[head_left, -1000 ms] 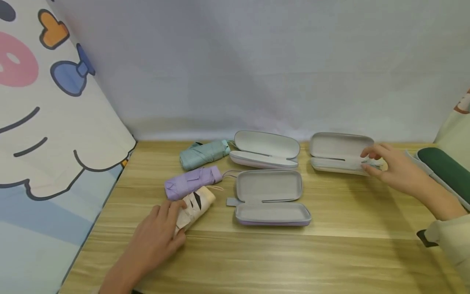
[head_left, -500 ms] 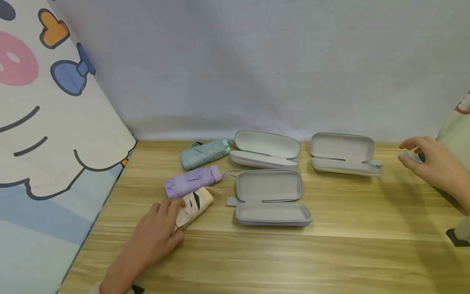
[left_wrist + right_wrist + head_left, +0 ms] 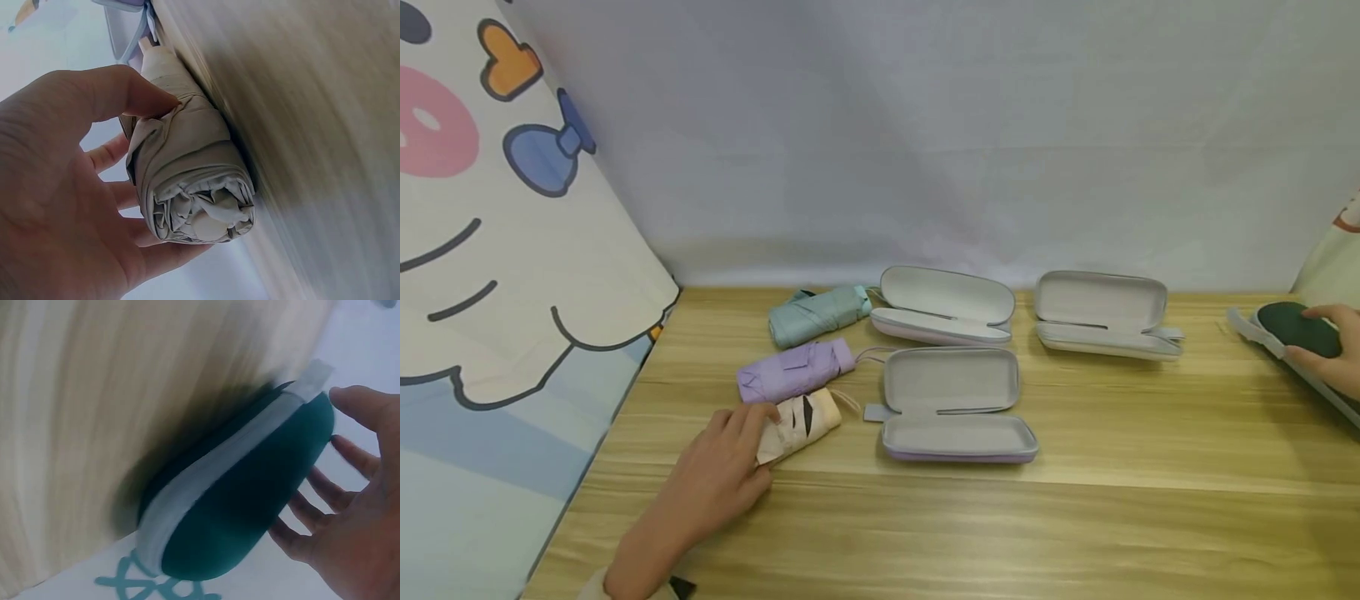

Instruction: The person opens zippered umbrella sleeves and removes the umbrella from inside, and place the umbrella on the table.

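In the head view, my left hand (image 3: 718,467) holds a rolled cream folding umbrella (image 3: 801,421) against the table at left. The left wrist view shows the rolled end of that umbrella (image 3: 197,169), thumb on one side and fingers on the other. A purple folding umbrella (image 3: 797,369) lies just beyond it, and a teal folding umbrella (image 3: 818,317) farther back. At the far right my right hand (image 3: 1341,354) grips a closed dark green zip case (image 3: 1296,329). In the right wrist view its thumb and fingertips reach around one side of the green case (image 3: 250,494).
Three zip cases with grey linings lie unzipped and spread: one with a purple base (image 3: 958,454) in the middle, a pale pink one (image 3: 940,325) behind it, and a cream one (image 3: 1108,346) to the right. A white cloth backdrop (image 3: 955,142) rises behind the table (image 3: 1000,533).
My right hand has left the tab end of the cream case and moved right onto the green case. The cream umbrella has turned slightly flatter under my left hand.
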A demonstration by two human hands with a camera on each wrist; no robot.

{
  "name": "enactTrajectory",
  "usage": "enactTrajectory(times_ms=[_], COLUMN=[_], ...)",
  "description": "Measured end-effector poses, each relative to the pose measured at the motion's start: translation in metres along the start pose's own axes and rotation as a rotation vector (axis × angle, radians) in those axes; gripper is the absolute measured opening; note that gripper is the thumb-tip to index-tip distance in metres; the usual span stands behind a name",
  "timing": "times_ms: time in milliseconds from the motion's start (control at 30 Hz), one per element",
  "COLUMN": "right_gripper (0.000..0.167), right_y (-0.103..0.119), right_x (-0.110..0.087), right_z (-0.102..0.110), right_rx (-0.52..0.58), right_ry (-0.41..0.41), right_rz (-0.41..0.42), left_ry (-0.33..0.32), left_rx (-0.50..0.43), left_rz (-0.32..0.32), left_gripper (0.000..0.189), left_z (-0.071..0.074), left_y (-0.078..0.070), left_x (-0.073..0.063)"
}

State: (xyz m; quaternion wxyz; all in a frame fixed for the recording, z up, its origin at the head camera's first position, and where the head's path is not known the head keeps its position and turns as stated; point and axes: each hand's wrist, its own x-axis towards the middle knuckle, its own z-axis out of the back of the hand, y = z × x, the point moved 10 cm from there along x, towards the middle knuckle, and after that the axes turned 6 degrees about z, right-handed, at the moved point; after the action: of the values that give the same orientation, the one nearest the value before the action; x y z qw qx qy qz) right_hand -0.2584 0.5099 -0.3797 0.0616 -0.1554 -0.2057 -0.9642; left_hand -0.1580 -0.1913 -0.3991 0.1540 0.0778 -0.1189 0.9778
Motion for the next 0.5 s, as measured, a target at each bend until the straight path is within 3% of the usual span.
enactTrajectory(times_ms=[133,267,500], right_gripper=[0.056,0.057,0.057], right_y=[-0.021,-0.025,-0.023], right_x=[-0.01,-0.015,-0.017], right_z=[-0.002,0.001,0.0], right_rx=[0.055,0.084,0.102], right_ry=[-0.063,-0.131,-0.118], right_rz=[-0.016,0.009,0.081], left_ry=[0.014,0.021,0.045], left_rx=[-0.025,-0.026,0.005], left_rz=[-0.008,-0.013,-0.01], left_gripper=[0.055,0.056,0.061], left_z=[-0.001,-0.002,-0.004], left_y=[0.001,0.001,-0.001], left_x=[0.001,0.002,0.002])
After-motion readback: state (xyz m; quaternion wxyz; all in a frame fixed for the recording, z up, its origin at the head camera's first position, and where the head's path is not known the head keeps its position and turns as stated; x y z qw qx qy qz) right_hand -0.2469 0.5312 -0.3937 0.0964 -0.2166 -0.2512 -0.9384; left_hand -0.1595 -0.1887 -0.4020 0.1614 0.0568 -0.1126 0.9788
